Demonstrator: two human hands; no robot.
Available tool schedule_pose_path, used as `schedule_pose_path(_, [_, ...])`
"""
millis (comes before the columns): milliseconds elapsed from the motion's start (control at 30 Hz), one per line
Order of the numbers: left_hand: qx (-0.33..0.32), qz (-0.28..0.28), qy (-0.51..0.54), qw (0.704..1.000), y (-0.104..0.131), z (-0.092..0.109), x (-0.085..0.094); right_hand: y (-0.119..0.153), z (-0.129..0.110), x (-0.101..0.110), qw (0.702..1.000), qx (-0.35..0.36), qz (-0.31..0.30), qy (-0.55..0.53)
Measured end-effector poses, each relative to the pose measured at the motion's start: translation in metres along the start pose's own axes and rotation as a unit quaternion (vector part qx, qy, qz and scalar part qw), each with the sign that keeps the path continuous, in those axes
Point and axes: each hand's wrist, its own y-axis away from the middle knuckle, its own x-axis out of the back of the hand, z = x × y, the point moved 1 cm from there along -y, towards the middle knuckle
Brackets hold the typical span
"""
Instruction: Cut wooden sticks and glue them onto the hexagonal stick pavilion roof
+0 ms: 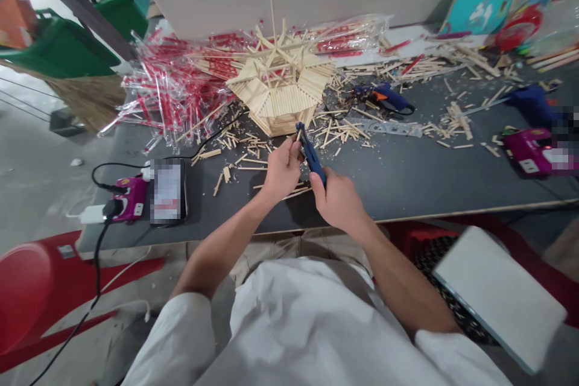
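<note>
Over the middle of the table, my right hand [338, 200] is closed around a long blue cutting tool [312, 157], which looks like pliers or snips. Its narrow head points away from me. My left hand [284, 169] is closed in a pinch beside that head, on a short wooden stick [299, 132] mostly hidden by the fingers. Just beyond both hands stands a model [284, 102] built of thin wooden sticks, with flared, roof-like panels and a tall stick rising from it. Cut stick pieces [344, 131] lie around its base.
Red-and-clear plastic wrappers [167, 87] heap at the back left. A blue glue gun [391, 98] and a metal ruler [384, 127] lie right of the model. A phone [167, 193] and purple power strip [131, 199] sit at left, another purple strip [527, 152] at right.
</note>
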Motion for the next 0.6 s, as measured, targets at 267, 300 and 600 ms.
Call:
schedule_pose_path(267, [0.004, -0.006, -0.009, 1.0, -0.0001, 0.0036, 0.0023, -0.0008, -0.0006, -0.0033, 1.0, 0.003, 0.003, 0.026])
schedule_pose_path(300, [0.003, -0.007, -0.009, 1.0, -0.0001, 0.0033, 0.0021, -0.0009, -0.0005, -0.0038, 1.0, 0.004, 0.004, 0.026])
schedule_pose_path(600, [-0.006, -0.007, -0.012, 1.0, -0.0007, 0.0008, 0.0018, 0.0, 0.0001, -0.004, 0.999, 0.009, 0.011, 0.031])
